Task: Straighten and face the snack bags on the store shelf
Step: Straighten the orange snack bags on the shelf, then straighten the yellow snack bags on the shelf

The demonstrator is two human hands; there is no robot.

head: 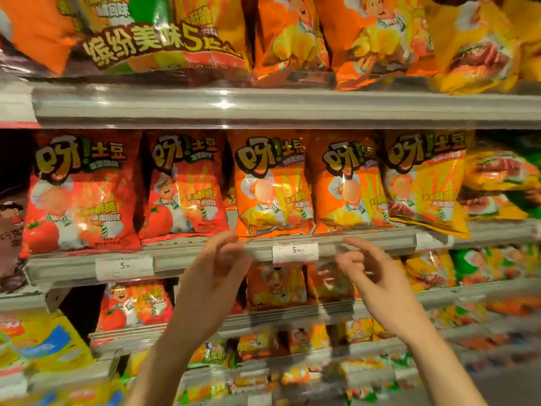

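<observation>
Head view: both hands' grip open, empty.

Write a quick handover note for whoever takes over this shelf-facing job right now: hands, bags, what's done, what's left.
Left hand: open, empty, raised just below the middle shelf's edge.
Right hand: open, empty, at the same height.
Bags: two red bags, two orange bags and a yellow bag stand in a row, fronts out.
Done: reds and oranges look faced.
Left: the yellow bag tilts and overhangs the edge; straighten it, then check the bags to its right.

Snack bags read "呀!土豆"; price tags show "5".
</observation>
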